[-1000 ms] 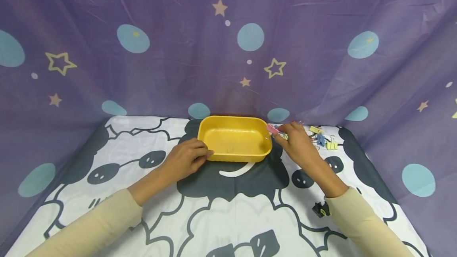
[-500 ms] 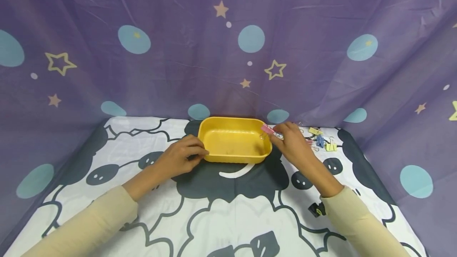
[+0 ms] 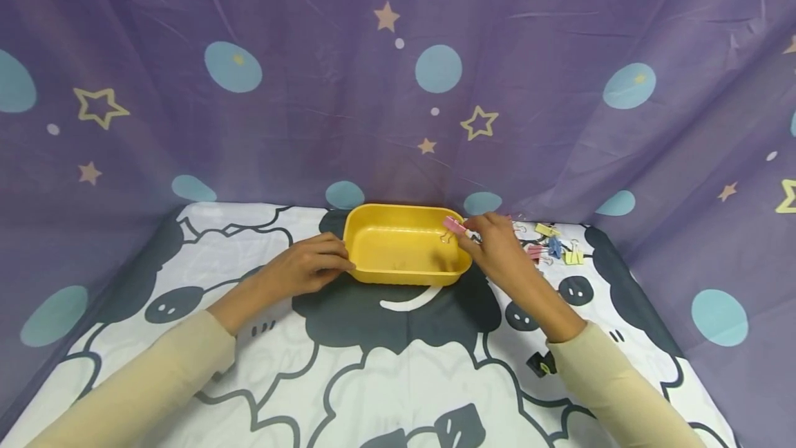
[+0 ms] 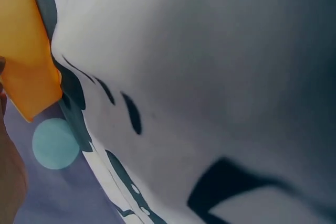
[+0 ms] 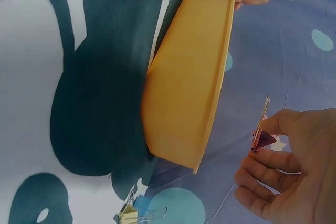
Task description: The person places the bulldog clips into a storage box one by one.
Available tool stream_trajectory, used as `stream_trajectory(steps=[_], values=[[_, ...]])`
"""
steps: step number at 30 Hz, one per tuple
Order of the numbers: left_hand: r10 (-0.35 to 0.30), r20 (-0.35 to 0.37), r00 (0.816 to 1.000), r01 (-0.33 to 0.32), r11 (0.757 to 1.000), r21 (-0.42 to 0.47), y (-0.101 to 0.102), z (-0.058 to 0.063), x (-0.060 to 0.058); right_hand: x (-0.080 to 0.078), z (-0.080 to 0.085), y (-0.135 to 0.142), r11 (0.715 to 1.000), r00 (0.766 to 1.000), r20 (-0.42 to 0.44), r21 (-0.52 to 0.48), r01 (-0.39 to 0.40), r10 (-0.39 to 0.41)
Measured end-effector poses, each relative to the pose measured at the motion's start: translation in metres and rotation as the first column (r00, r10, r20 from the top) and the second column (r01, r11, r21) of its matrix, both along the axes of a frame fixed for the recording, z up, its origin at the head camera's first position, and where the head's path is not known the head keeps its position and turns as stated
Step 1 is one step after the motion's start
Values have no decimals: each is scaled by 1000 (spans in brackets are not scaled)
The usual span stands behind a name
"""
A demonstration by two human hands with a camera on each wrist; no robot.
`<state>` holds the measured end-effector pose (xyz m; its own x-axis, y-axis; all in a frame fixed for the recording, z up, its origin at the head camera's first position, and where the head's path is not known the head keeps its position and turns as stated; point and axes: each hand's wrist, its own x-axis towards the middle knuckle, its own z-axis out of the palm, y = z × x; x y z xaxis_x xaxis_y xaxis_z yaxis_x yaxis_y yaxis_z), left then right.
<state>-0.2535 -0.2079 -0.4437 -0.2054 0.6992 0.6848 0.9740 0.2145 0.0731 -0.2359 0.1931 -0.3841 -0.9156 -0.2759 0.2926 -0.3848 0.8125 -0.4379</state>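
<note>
A yellow plastic tub point(image 3: 398, 276) stands near the back of the cloth-covered table. At its left front corner my left hand point(image 3: 307, 266) pinches the rim between thumb and fingers, as the right wrist view shows too. My right hand point(image 3: 499, 249) is over the tub's right end, pinching a pink binder clip point(image 3: 454, 225) by thumb and fingertips. In the right wrist view this clip point(image 5: 263, 140) is held higher than the rim, its wire handle sticking out. The inside of the tub shows only bare yellow floor.
Right of the tub lie several binder clips: a yellow one point(image 3: 573, 258), a blue one point(image 3: 555, 247) and a pink one point(image 3: 535, 252) among them. Black clips point(image 3: 541, 365) lie beside the right sleeve. A purple curtain point(image 3: 280, 123) rises behind the table.
My right hand has carried the pink binder clip leftward, from the tub's right edge to over its inside. My left hand stays at the left front corner.
</note>
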Motion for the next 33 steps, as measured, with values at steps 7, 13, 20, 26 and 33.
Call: stream_trajectory(steps=[7, 13, 20, 26, 33], values=[[-90, -7, 996, 90, 996, -12, -3, -2, -7, 1, 0, -8, 1000, 1000, 12, -8, -8, 8], [-56, 23, 998, 58, 995, -81, -8, -2, -5, 2, 1, -20, 999, 999, 10, -2, -41, 41], [5, 63, 998, 3, 991, -136, -14, -4, 1, 2, 0, -39, 995, 995, -12, 15, -103, 103], [-12, 36, 999, 17, 993, -120, -14, -6, -1, 2, -2, -52, 993, 993, -25, 31, -116, 116], [-8, -38, 999, 5, 996, -92, -7, -6, -5, 2, -2, -67, 988, 988, -42, 45, -149, 151]])
